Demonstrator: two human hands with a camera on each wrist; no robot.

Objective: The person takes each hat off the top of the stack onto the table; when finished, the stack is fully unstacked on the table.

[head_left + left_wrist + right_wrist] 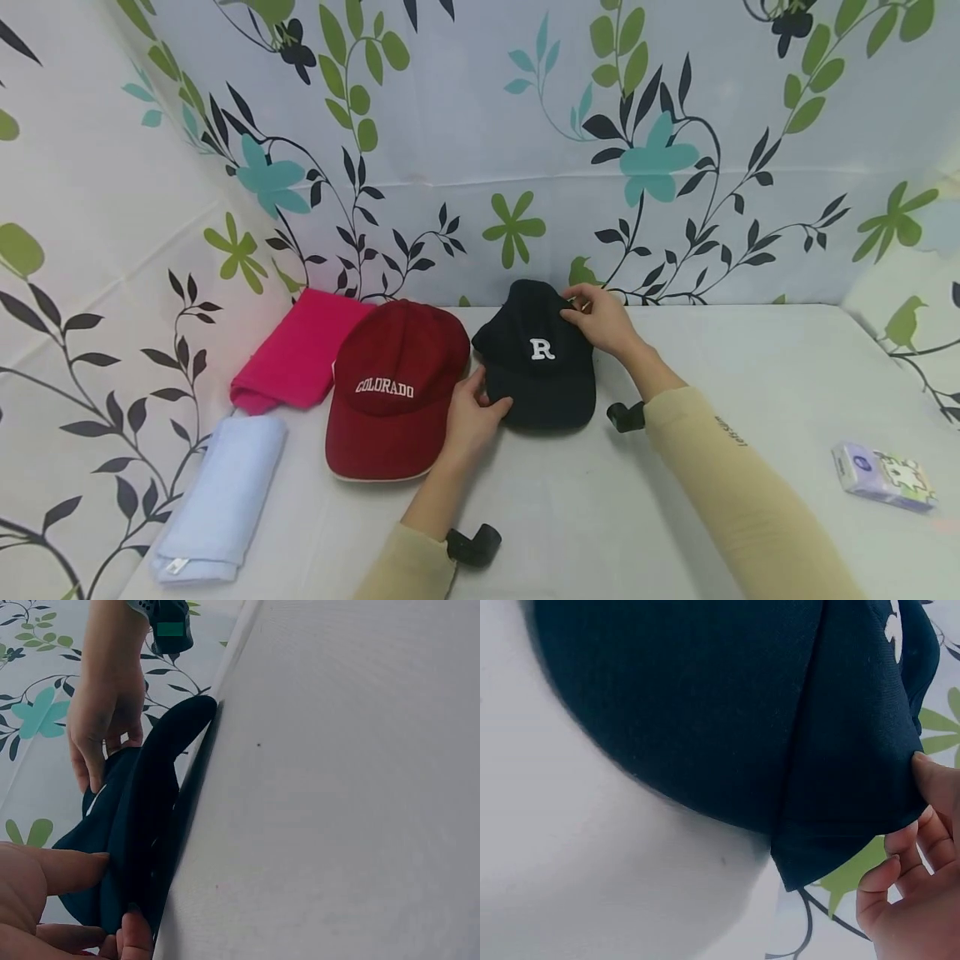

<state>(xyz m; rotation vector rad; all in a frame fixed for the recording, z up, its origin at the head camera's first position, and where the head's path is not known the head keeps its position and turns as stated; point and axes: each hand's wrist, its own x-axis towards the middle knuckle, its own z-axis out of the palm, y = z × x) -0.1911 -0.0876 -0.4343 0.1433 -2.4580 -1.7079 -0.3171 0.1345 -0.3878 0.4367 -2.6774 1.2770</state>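
Note:
A dark baseball cap (536, 387) with a white letter R faces forward at the back of the table, its brim toward me. My left hand (471, 417) is at the cap's left side, where brim meets crown; the left wrist view has its fingers (75, 871) pinching the edge. At the upper right of the crown, my right hand (604, 321) grips the fabric, thumb in front and the other fingers partly hidden behind, as the right wrist view shows. Left of it sits a dark red cap (397, 392) lettered COLORADO, close beside my left hand.
A folded bright pink cloth (300, 350) lies behind the red cap's left side. Nearer on the left is a folded light blue towel (221, 492). A purple-and-white tissue pack (883, 477) lies far right. A patterned curtain (450, 167) borders the table's back edge.

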